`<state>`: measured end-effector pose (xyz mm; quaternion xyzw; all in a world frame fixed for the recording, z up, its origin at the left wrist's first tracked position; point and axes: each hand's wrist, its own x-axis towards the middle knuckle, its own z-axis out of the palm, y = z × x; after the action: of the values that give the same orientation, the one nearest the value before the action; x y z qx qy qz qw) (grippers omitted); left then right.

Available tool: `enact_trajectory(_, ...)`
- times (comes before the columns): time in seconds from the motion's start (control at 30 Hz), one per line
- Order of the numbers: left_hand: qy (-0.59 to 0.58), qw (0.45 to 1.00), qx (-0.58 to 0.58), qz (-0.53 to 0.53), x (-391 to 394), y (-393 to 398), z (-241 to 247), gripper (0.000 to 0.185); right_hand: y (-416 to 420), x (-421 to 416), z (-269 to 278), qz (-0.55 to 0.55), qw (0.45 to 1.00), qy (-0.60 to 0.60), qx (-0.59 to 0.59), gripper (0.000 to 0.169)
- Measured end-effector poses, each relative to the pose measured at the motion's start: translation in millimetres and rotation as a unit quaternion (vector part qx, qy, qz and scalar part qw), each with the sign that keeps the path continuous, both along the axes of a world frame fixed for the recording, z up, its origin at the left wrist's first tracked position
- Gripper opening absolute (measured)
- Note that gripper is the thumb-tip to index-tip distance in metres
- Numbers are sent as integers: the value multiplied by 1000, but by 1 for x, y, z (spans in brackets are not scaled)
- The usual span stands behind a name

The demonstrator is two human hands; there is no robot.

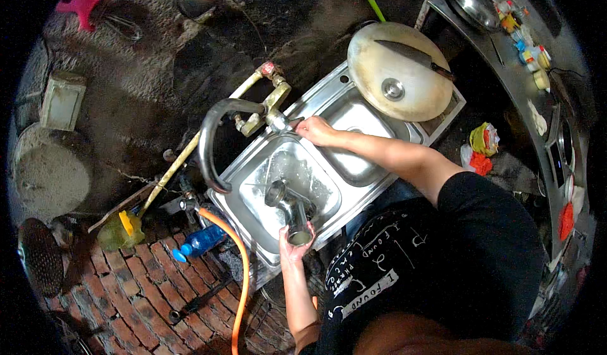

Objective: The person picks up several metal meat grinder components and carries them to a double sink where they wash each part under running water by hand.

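Observation:
My left hand (296, 245) grips the near end of a tubular metal part (298, 217) with round ends, held over the left basin (251, 212) of a stainless-steel double sink. The far round end of the part is low in that basin; its full shape is hard to make out. My right hand (315, 130) has its fingers on the lever of the tap (280, 120), between the two basins. The tap's curved steel spout (205, 141) reaches over the left basin's edge. A thin pale line runs from its mouth, perhaps water. The right basin (360, 165) lies below my right forearm.
A large round lid (367, 61) with a cleaver (412, 57) on it covers the sink's right end. An orange hose (245, 260) runs down at left, past a blue bottle (204, 241) by the brick floor (156, 298). A counter (479, 37) holding a wok lid and condiments curves along the right.

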<state>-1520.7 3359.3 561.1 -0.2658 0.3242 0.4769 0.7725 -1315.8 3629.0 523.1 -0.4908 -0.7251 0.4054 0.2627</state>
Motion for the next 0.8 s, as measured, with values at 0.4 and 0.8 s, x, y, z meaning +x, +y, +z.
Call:
enact_trajectory(0.4, -3, 997, 49, 63, 55, 3, -35, 69, -92, 170, -46, -62, 990, 63, -109, 21)
enact_trajectory(0.8, 390, 888, 24, -243, 160, 56, 27, 34, -105, 199, -23, 22, 905, 191, -381, 21)
